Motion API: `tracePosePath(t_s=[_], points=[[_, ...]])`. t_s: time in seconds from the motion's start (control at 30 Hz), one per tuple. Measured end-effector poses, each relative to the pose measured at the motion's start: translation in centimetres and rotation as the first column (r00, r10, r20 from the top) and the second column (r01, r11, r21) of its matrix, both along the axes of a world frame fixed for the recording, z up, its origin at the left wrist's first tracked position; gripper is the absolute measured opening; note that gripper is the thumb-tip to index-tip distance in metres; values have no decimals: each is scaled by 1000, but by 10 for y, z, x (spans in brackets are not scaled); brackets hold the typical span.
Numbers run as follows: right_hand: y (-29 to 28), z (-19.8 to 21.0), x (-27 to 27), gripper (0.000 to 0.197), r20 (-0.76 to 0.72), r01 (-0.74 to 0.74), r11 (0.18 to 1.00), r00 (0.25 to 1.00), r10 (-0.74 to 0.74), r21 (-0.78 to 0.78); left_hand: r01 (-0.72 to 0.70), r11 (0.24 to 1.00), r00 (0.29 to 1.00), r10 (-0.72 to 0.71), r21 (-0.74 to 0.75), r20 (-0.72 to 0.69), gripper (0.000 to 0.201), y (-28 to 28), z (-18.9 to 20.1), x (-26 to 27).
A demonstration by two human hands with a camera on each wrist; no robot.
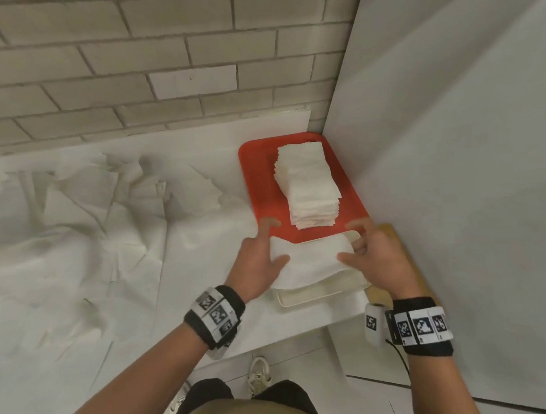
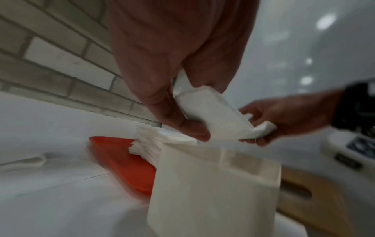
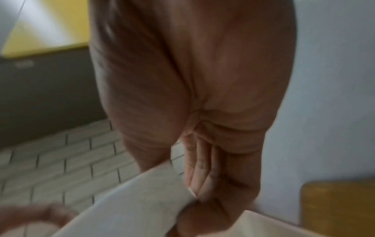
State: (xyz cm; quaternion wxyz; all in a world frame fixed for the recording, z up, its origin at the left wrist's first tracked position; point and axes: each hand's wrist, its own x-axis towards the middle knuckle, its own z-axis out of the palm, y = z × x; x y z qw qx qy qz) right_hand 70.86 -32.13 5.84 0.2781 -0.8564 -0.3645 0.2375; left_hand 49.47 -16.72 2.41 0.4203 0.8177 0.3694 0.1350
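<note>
1 folded napkin (image 1: 314, 259) over 1 cream tray (image 1: 320, 295), left hand (image 1: 256, 266) pinching 1 end, right hand (image 1: 375, 258) pinching the other, 1 napkin stack (image 1: 309, 185) on 1 red tray (image 1: 263, 175) just behind

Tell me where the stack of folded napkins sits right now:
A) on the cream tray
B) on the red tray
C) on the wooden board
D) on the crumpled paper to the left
B: the stack of folded napkins stands on the red tray, while the left hand and right hand pinch a single napkin above the cream tray.
</note>
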Motion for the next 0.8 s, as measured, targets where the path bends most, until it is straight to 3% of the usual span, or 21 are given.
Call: tracePosePath(t_s=[0.1, 0.2, 0.27, 0.33, 0.43, 0.53, 0.63, 0.73, 0.8], points=[[-2, -13, -2, 48, 237, 69, 994, 970, -48, -81, 134, 962, 977, -89, 236, -193, 60, -15, -14, 16], [-2, -32, -10, 50, 409, 63, 983, 912, 12, -170, 279, 843, 930, -119, 459, -347, 61, -24, -25, 32], [-1, -39, -14, 45, 461, 64, 968, 886, 56, -241, 357, 764, 904, -138, 537, -405, 66, -28, -36, 37], [-2, -39, -19, 38, 496, 52, 940, 858, 131, -338, 391, 762, 890, -170, 516, -422, 68, -29, -43, 38], [-3, -37, -30, 27, 529, 57, 927, 833, 160, -371, 275, 813, 960, -207, 512, -187, 47, -22, -39, 32], [2, -41, -40, 23, 529, 51, 924, 831, 171, -380, 51, 895, 996, -79, 444, 45, 18, 7, -34, 20], [9, -55, -39, 42, 454, 12, 850, 849, 269, -526, -146, 950, 989, 149, 276, 10, 9, 64, -48, -3], [18, -63, -34, 45, 323, -86, 763, 872, 369, -640, -269, 900, 938, 325, 342, -117, 12, 122, -77, -33], [20, -63, -35, 41, 250, -130, 751, 895, 370, -647, -295, 881, 901, 385, 370, -199, 23, 153, -91, -50]])
